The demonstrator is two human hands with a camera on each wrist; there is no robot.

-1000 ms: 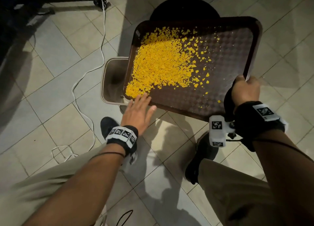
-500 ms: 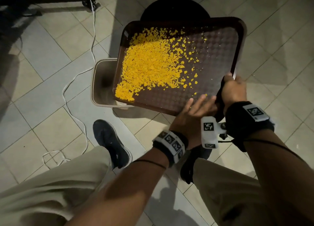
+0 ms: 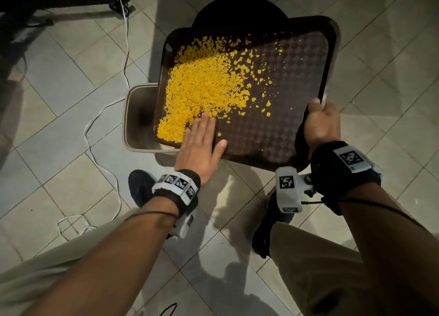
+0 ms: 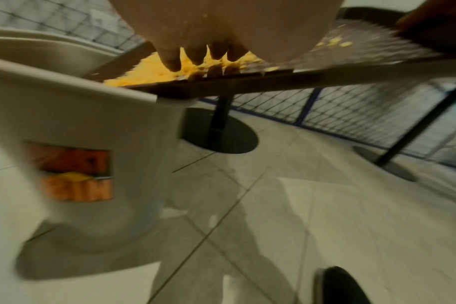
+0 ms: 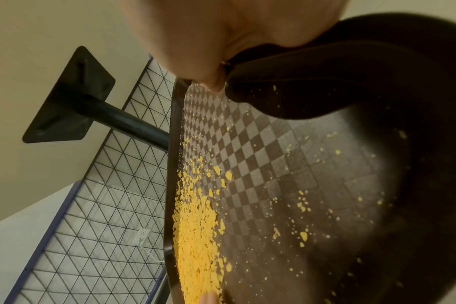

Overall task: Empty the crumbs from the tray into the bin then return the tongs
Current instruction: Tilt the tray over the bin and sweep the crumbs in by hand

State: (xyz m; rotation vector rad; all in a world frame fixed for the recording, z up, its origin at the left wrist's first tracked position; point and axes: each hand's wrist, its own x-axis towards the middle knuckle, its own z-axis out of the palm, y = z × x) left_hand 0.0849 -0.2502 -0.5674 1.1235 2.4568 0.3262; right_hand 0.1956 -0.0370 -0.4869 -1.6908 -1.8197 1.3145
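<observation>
A dark brown tray [image 3: 297, 82] with a checkered bottom is tilted down to the left over a beige bin [image 3: 136, 118]. Yellow crumbs [image 3: 202, 87] are heaped along its low left side, and the crumbs [image 5: 195, 236] lie against the rim there. My right hand [image 3: 319, 123] grips the tray's near right corner, thumb on top. My left hand [image 3: 202, 142] lies flat with straight fingers on the tray's near edge, fingertips [image 4: 195, 59] touching the crumb pile. The bin [image 4: 86, 144] carries an orange label and stands under the tray's low corner. No tongs are in view.
A black round table base [image 3: 240, 11] and pole stand behind the tray. A white cable [image 3: 104, 106] snakes across the tiled floor left of the bin. My two dark shoes [image 3: 141, 187] stand close below the tray. A wire mesh fence [image 4: 364, 102] runs behind.
My left hand went from the tray's near left edge to the right beside my right hand, then back left onto the tray against the crumbs. The tray tilted more toward the bin.
</observation>
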